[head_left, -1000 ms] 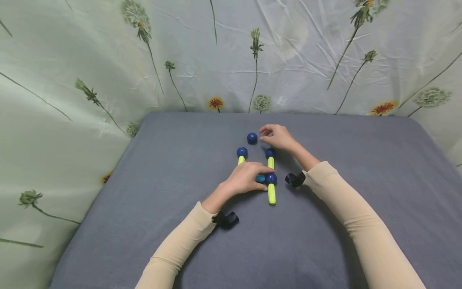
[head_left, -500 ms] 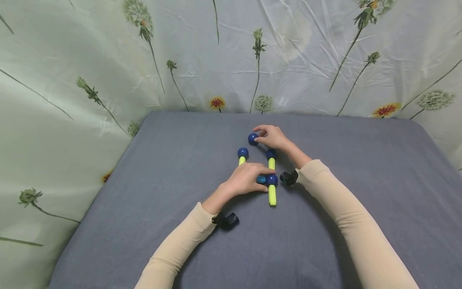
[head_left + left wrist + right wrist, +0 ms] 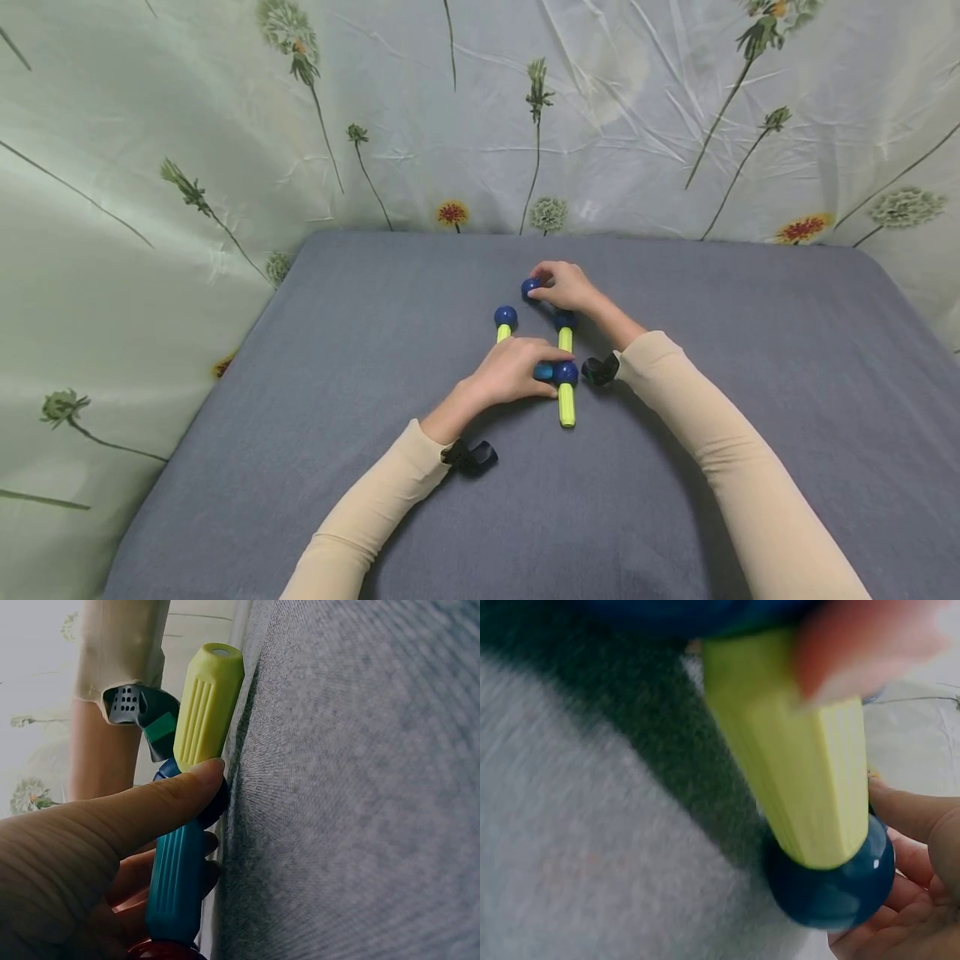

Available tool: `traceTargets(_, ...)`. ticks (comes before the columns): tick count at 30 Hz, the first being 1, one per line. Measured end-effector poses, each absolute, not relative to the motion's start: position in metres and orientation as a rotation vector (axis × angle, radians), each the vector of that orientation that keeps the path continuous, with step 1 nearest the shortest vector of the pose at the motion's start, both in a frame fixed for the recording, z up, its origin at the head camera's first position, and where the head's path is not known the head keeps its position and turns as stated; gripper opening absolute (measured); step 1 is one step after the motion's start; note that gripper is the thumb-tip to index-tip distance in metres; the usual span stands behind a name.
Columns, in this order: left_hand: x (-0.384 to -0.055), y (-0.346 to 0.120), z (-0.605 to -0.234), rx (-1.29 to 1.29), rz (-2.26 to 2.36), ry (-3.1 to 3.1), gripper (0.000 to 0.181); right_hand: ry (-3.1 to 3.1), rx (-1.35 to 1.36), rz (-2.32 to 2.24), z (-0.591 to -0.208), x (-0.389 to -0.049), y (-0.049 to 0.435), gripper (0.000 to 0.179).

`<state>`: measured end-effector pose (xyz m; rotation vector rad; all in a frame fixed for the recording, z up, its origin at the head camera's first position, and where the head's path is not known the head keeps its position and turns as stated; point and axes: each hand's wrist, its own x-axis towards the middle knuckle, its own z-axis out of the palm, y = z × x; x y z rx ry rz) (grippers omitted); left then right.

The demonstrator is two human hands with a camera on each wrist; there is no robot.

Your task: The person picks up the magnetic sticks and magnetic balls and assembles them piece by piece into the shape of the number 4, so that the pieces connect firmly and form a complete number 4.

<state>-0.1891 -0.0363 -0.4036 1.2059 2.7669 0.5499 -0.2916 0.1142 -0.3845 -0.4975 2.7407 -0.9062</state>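
Observation:
My left hand (image 3: 510, 369) grips the middle of a stick-and-ball toy frame lying on the cloth. In the left wrist view its thumb presses at the joint of a yellow stick (image 3: 210, 709) and a blue ball, fingers behind the teal stick (image 3: 176, 885). A red ball (image 3: 165, 950) shows at that stick's lower end. Another yellow stick (image 3: 566, 339) runs back to a blue ball (image 3: 562, 319), partly behind my right wrist. At the left, a blue ball (image 3: 506, 317) tops a further yellow stick (image 3: 503, 332). My right hand (image 3: 567, 287) pinches a separate blue ball (image 3: 529, 289) beyond them.
Grey cloth (image 3: 360, 333) covers the flat surface under the pieces. Behind and to the left hangs a pale curtain (image 3: 420, 125) printed with flowers. Black camera mounts sit on the left wrist (image 3: 469, 457) and right wrist (image 3: 600, 371), close over the cloth.
My right hand has moved left to the separate blue ball, taken it between thumb and fingers, and shifted it slightly right. The left hand keeps its hold on the frame.

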Motion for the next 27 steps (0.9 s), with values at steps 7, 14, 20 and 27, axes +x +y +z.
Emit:
traceTargets(7, -0.189, -0.035, -0.404, 1.198, 0.541, 2.772, 0.052, 2.757, -0.389, -0.949, -0.383, -0.288, 0.132, 0.036)
traceTargets(14, -0.188, -0.035, -0.403, 1.187, 0.536, 2.774, 0.051, 2.764, -0.345, -1.05, -0.387, -0.274, 0.153, 0.039)
traceTargets(20, -0.189, -0.035, -0.403, 1.194, 0.53, 2.788, 0.05, 2.824, -0.338, -1.123, -0.387, -0.259, 0.167, 0.04)
traceTargets(27, -0.189, -0.035, -0.403, 1.186, 0.543, 2.77, 0.05, 2.829, -0.306, -1.085, -0.39, -0.233, 0.184, 0.035)
